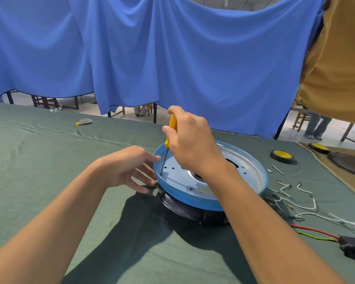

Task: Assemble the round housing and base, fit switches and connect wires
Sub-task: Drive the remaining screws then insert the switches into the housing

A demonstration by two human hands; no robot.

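A round metal base (252,175) covered in blue film lies on top of a black round housing (184,209) near the middle of the table. My right hand (190,140) grips a yellow-handled screwdriver (172,125) held almost upright, its tip set at a screw hole near the base's left rim. My left hand (129,167) has straight, spread fingers that touch the left edge of the base and housing. Loose white wires (295,199) with metal terminals lie to the right of the assembly.
Red and yellow-green wires run to a black connector (353,245) at the right edge. A black tape roll with a yellow core (282,155) and small screws (277,169) lie behind the wires. A grey and yellow scrap (84,121) sits far left. A person stands behind at far right.
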